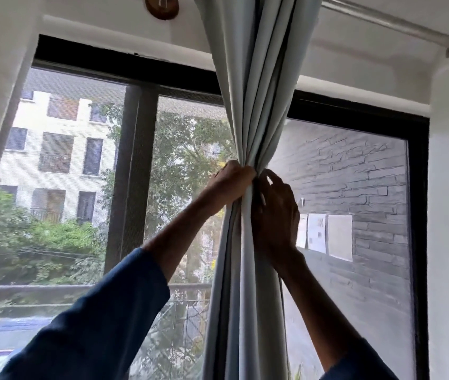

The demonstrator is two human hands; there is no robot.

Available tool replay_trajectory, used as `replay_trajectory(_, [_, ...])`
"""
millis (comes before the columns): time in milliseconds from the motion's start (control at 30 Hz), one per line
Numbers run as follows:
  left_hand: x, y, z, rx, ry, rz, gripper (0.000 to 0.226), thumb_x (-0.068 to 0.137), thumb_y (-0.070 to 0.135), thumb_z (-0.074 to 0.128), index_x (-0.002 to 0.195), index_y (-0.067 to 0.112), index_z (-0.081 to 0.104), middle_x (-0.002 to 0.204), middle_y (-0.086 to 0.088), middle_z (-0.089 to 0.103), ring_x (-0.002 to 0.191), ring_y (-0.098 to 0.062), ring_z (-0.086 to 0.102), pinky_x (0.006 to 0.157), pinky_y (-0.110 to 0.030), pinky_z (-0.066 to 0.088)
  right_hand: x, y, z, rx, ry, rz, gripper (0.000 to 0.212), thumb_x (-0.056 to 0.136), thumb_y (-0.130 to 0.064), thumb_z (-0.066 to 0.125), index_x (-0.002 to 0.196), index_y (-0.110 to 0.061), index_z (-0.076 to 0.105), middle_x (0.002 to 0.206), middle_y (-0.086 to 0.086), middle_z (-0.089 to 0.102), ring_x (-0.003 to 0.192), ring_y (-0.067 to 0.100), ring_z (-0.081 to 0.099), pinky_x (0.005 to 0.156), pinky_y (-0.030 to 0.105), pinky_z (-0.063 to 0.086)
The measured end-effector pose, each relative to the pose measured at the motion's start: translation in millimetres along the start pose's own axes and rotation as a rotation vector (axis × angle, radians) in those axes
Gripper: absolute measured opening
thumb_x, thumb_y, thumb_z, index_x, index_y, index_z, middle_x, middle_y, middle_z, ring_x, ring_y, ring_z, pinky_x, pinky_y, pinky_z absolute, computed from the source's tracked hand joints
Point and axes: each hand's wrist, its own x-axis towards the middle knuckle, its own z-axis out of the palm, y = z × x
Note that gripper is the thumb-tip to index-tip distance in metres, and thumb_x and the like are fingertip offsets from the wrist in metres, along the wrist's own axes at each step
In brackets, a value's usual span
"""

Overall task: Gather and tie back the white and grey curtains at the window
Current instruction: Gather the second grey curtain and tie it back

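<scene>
Hands around bunched grey curtain

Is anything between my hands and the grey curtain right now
Nothing visible. The left hand is already clamped around the gathered grey curtain and the right hand presses on its other side, fingers curled over the bunch.
</scene>
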Motion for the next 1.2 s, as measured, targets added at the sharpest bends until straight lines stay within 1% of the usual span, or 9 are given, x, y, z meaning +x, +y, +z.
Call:
replay_trajectory(167, [-2,0,6,-0.109,0.013,-0.009,0.08,0.064,0.087,0.053,0.09,0.013,0.07,0.084,-0.007,0.073,0.079,-0.029,0.07,0.084,-0.046,0.058,-11,-4,-11,0.106,-0.079,-0.114,0.05,0.085,-0.015,0.04,0.13,-0.008,0.062,0.137,0.007,0.06,0.11,0.025,0.054,0.091,0.038,0.05])
replay_trajectory(300, [-13,14,5,-0.024,0.115,-0.046,0.051,0.064,0.063,0.065,0.087,0.018,0.058,0.091,-0.004,0.069,0.087,-0.028,0.068,0.084,-0.045,0.058,-19,7,-13,0.283,-0.114,-0.213,0.04,0.088,-0.015,0.043,0.116,-0.007,0.069,0.123,0.008,0.067,0.109,0.024,0.058,0.094,0.037,0.049])
replay_trajectory(433, [-9,16,3,0.009,0.069,-0.035,0.031,0.083,0.028,0.07,0.081,0.02,0.04,0.082,-0.001,0.054,0.08,-0.022,0.061,0.084,-0.043,0.058,-5,24,-26,0.687,-0.123,0.108,0.051,0.083,0.006,0.053,0.111,-0.031,0.075,0.114,0.0,0.075,0.107,0.013,0.07,0.092,0.036,0.055])
replay_trajectory(600, [-5,10,-12,-0.097,-0.064,0.064,0.019,0.087,0.013,0.072,0.088,0.01,0.054,0.079,0.001,0.058,0.063,-0.004,0.059,0.046,-0.011,0.047,33,55,-25,0.87,-0.176,0.456,0.028,0.086,0.001,0.068,0.11,-0.013,0.072,0.099,-0.005,0.078,0.1,0.012,0.072,0.09,0.027,0.056])
replay_trajectory(733, [0,-1,-25,-0.197,-0.163,0.052,0.036,0.08,0.024,0.078,0.108,0.005,0.068,0.1,-0.007,0.074,0.092,-0.025,0.071,0.084,-0.035,0.06,42,55,-18,1.062,-0.453,0.726,0.024,0.101,-0.012,0.047,0.115,-0.006,0.065,0.059,-0.016,0.07,0.055,-0.005,0.066,0.054,0.009,0.052])
replay_trajectory(833, [-1,-6,-29,-0.224,-0.189,0.036,0.052,0.074,0.036,0.081,0.114,0.007,0.065,0.106,-0.008,0.073,0.097,-0.026,0.071,0.09,-0.047,0.058,40,56,-18,1.173,-0.59,0.735,0.026,0.096,-0.022,0.056,0.088,-0.012,0.079,0.079,0.0,0.077,0.071,0.01,0.074,0.062,0.022,0.059])
replay_trajectory(967, [-4,-11,-21,-0.119,-0.099,0.019,0.067,0.083,0.034,0.077,0.132,0.004,0.043,0.122,-0.008,0.057,0.105,-0.021,0.059,0.082,-0.035,0.056,30,62,-16,1.012,-0.525,0.687,0.038,0.086,-0.028,0.074,0.11,0.0,0.072,0.106,0.016,0.075,0.095,0.028,0.074,0.079,0.034,0.061])
replay_trajectory(1100, [-9,-21,-9,-0.045,-0.036,0.064,0.052,0.086,0.031,0.074,0.119,0.004,0.044,0.107,-0.007,0.057,0.089,-0.016,0.056,0.066,-0.029,0.05,14,68,-21,0.941,-0.484,0.652,0.034,0.086,-0.022,0.077,0.111,0.001,0.071,0.103,0.016,0.076,0.094,0.029,0.074,0.078,0.033,0.06])
replay_trajectory(1200, [-17,-32,-5,0.024,-0.055,0.042,0.049,0.082,0.042,0.073,0.106,0.01,0.045,0.104,-0.011,0.061,0.084,-0.022,0.061,0.075,-0.043,0.059,8,69,-25,0.838,-0.447,0.595,0.034,0.08,-0.027,0.083,0.104,-0.004,0.075,0.099,0.013,0.077,0.094,0.029,0.075,0.081,0.039,0.061])
